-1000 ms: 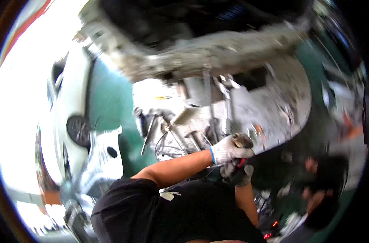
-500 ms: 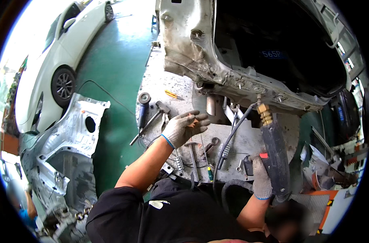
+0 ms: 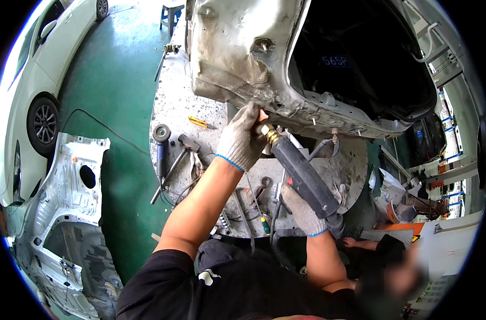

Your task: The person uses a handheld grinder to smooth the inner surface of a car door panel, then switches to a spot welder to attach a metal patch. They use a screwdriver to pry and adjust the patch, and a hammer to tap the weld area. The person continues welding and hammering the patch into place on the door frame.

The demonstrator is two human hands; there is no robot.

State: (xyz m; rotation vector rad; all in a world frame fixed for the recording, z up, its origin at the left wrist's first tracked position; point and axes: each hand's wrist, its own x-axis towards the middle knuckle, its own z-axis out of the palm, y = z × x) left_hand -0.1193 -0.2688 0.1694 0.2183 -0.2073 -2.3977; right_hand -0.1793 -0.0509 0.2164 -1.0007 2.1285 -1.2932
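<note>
My left gloved hand (image 3: 239, 137) is pinched on a small copper-coloured piece (image 3: 262, 115), held against the lower edge of a worn white car body section (image 3: 228, 56). My right gloved hand (image 3: 300, 209) grips a long black tool (image 3: 307, 178) with a brass fitting (image 3: 270, 133) at its tip, angled up beside my left fingers. Hoses hang below the tool. Beneath the body section, a metal platform (image 3: 165, 106) carries a grinder (image 3: 160, 146), a yellow utility knife (image 3: 199, 122), a hammer (image 3: 185, 148), a screwdriver (image 3: 265, 224) and several metal rods and wrenches.
A white car (image 3: 37, 96) stands left on the green floor, with a cut body panel (image 3: 61, 208) below it and a cable crossing over. A stool (image 3: 171, 13) is at the back. Another person (image 3: 387, 256) is at lower right, near scrap pieces (image 3: 387, 192).
Since half a second ago my left hand has risen to the body's lower edge with the copper piece, and the black tool has swung left, its tip now beside that hand.
</note>
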